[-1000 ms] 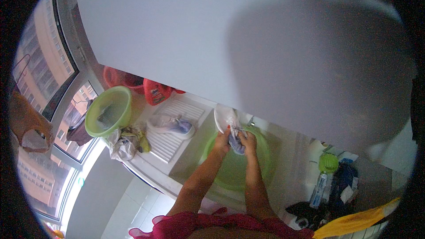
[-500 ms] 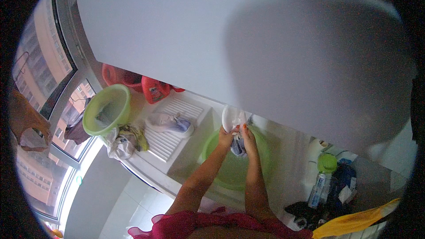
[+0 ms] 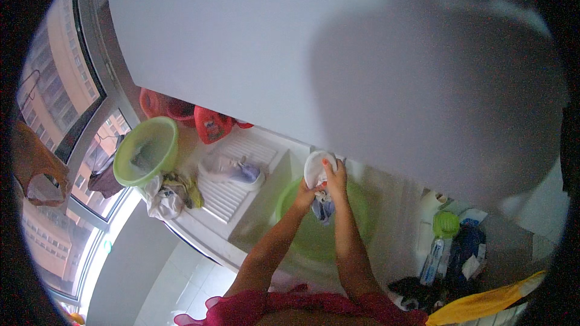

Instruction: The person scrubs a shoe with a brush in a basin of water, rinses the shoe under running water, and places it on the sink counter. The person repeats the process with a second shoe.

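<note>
A white shoe (image 3: 315, 168) with a grey-blue opening is held over a green basin (image 3: 290, 208) in the sink. My left hand (image 3: 307, 194) grips its near left side with bent fingers. On the right side of the same shoe, my right hand (image 3: 336, 178) is closed, its fingertips lying across the white toe or sole. My palms hide part of the shoe's middle. A second white shoe (image 3: 232, 171) with a bluish lining lies on the ribbed washboard (image 3: 220, 200) to the left.
Left of the washboard are another green basin (image 3: 124, 162) with cloth in it, crumpled cloths (image 3: 166, 199) and red containers (image 3: 211, 125). At the right stand bottles (image 3: 432, 259) and a green-topped container (image 3: 446, 224). A white panel (image 3: 229, 42) overhangs the sink's far side.
The shoe has turned in my hands, with more of its white surface showing. My right hand has shifted up and its fingers now reach across the shoe; my left hand has moved slightly nearer me.
</note>
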A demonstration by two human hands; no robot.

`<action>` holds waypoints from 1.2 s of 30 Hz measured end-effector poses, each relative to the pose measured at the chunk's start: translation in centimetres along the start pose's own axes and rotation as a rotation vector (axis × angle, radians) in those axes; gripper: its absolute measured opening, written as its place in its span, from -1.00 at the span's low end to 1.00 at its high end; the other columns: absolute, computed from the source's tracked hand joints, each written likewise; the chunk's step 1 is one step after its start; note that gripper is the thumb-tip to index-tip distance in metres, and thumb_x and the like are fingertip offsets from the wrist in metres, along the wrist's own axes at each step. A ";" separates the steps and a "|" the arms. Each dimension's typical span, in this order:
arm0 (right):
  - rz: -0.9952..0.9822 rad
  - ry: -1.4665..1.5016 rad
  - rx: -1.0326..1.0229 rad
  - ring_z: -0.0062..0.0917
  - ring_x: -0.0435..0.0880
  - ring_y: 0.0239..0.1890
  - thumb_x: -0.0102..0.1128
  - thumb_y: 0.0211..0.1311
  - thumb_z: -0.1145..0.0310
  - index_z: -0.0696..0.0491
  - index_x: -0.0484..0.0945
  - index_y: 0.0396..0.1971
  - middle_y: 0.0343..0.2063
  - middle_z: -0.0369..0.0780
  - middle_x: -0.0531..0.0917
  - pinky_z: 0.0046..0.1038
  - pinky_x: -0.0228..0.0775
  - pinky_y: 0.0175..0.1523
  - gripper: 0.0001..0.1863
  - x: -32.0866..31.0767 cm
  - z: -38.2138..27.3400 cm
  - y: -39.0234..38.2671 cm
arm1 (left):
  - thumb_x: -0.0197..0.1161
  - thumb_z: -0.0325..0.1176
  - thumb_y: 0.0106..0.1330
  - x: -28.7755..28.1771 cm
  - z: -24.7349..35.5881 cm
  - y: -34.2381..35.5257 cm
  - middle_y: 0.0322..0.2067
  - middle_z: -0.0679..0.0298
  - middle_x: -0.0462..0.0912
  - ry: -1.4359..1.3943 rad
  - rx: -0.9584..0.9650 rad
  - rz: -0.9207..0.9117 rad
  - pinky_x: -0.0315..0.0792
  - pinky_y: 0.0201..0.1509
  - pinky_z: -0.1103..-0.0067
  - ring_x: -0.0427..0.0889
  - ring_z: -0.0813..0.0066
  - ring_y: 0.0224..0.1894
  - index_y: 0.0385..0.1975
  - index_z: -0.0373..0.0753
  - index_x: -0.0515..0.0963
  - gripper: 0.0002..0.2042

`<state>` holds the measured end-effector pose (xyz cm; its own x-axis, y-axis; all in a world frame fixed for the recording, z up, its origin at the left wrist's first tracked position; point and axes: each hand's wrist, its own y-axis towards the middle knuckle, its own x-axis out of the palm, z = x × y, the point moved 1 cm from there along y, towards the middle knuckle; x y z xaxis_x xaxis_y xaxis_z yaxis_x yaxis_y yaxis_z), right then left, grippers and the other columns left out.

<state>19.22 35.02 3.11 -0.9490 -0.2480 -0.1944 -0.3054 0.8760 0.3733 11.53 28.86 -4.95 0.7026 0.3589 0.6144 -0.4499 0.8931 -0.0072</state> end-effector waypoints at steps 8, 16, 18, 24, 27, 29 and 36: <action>0.009 0.117 0.156 -0.44 0.49 -0.26 0.16 0.05 0.05 0.19 0.44 -0.24 -0.33 -0.15 0.54 -0.42 0.31 -0.14 -0.52 0.7 -0.7 0.2 | 0.19 -0.64 -0.18 1.5 3.1 -0.4 -0.06 0.20 0.32 0.230 0.356 0.050 0.30 -0.03 0.57 0.33 0.43 -0.03 0.05 -0.27 0.17 -0.35; -0.013 0.187 0.170 -0.47 0.46 -0.21 0.20 0.01 0.08 0.18 0.43 -0.20 -0.25 -0.17 0.50 -0.44 0.28 -0.11 -0.52 0.7 -0.7 0.4 | -0.01 -0.40 0.03 -3.7 5.3 4.8 0.02 0.22 0.30 -0.012 0.131 0.077 0.16 0.07 0.48 0.28 0.37 0.05 0.16 -0.14 0.09 -0.41; 0.006 0.258 0.245 -0.47 0.45 -0.23 0.20 0.02 0.10 0.17 0.43 -0.21 -0.26 -0.19 0.50 -0.45 0.27 -0.12 -0.53 0.8 -1.3 -0.2 | -0.02 -0.40 0.08 -4.7 6.3 7.2 0.05 0.22 0.27 -0.041 0.206 0.281 0.15 0.08 0.47 0.26 0.38 0.07 0.17 -0.15 0.06 -0.43; -0.057 0.341 0.291 -0.50 0.46 -0.23 0.21 0.02 0.12 0.15 0.42 -0.18 -0.26 -0.20 0.51 -0.46 0.27 -0.11 -0.54 1.7 -0.7 -1.0 | 0.01 -0.40 0.16 -8.9 9.7 12.8 0.14 0.20 0.18 0.216 0.348 0.293 0.11 0.15 0.47 0.23 0.32 0.12 0.20 -0.20 0.00 -0.43; -0.055 0.305 0.288 -0.52 0.44 -0.18 0.20 0.04 0.16 0.15 0.40 -0.14 -0.22 -0.21 0.50 -0.47 0.25 -0.07 -0.54 0.7 0.9 -0.3 | 0.02 -0.27 0.20 -5.6 10.7 13.4 0.11 0.22 0.22 0.255 0.389 0.167 0.12 0.15 0.51 0.25 0.36 0.10 0.18 -0.24 0.04 -0.45; 0.005 0.374 0.227 -0.53 0.43 -0.15 0.19 0.05 0.18 0.15 0.38 -0.11 -0.19 -0.22 0.49 -0.49 0.23 -0.04 -0.53 0.6 0.6 -0.6 | 0.01 -0.17 0.23 -3.6 11.3 12.6 0.09 0.23 0.25 0.180 0.354 0.163 0.15 0.13 0.53 0.27 0.38 0.09 0.16 -0.27 0.07 -0.45; 0.009 0.401 0.185 -0.54 0.41 -0.10 0.19 0.06 0.17 0.16 0.34 -0.05 -0.14 -0.22 0.48 -0.51 0.20 -0.01 -0.49 1.9 0.1 -1.4 | -0.01 -0.09 0.23 -5.9 11.1 12.3 -0.01 0.28 0.34 0.133 0.285 0.128 0.30 0.01 0.52 0.35 0.42 0.00 0.11 -0.30 0.14 -0.46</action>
<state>17.89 33.32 2.16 -0.9181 -0.3485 0.1889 -0.3121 0.9293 0.1975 -4.29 34.68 0.12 0.6879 0.5122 0.5143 -0.6618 0.7335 0.1547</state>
